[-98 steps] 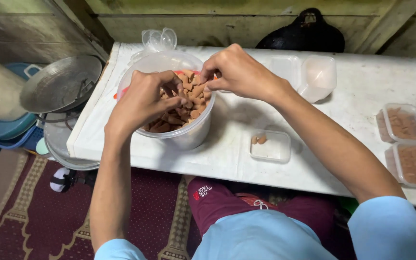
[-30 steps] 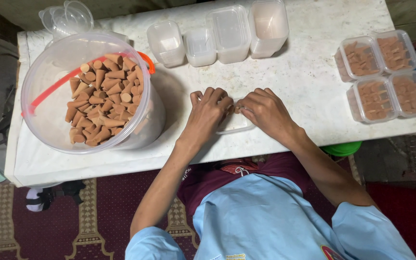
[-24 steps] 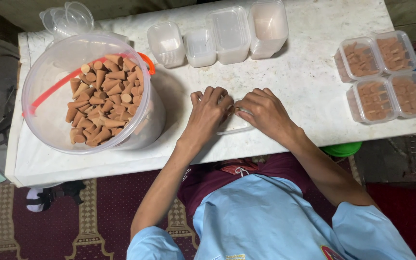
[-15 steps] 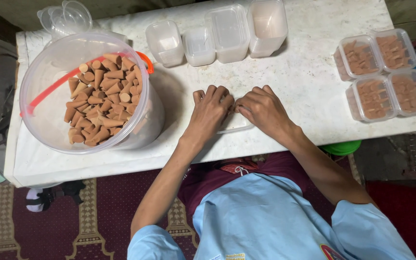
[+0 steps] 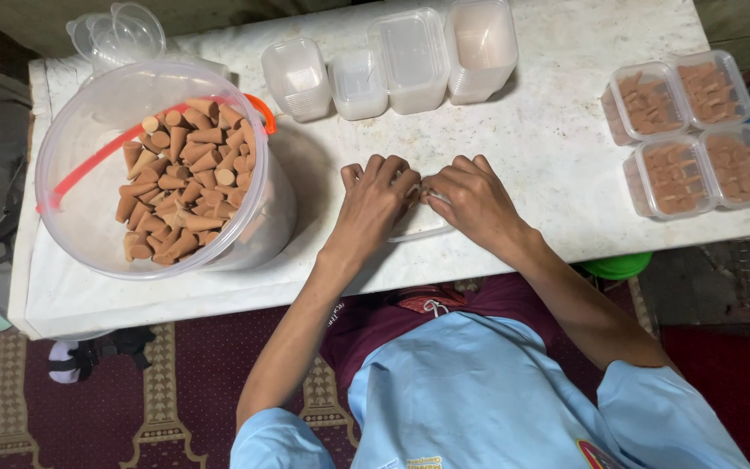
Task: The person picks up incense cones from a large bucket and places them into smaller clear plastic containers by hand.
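My left hand and my right hand lie side by side, palms down, on a small clear plastic box near the front edge of the white table. Both press on its lid, and the fingers hide most of the box. A large clear bucket with an orange-red handle stands at the left. It holds many brown cone-shaped pieces.
Stacks of empty clear boxes stand at the back middle. Several closed boxes filled with brown cones sit at the right edge. Clear lids lie behind the bucket. A patterned red rug covers the floor below.
About three seconds ago both hands were in the bucket among the cones. Now they rest on the small box. Over the last second they have barely shifted.
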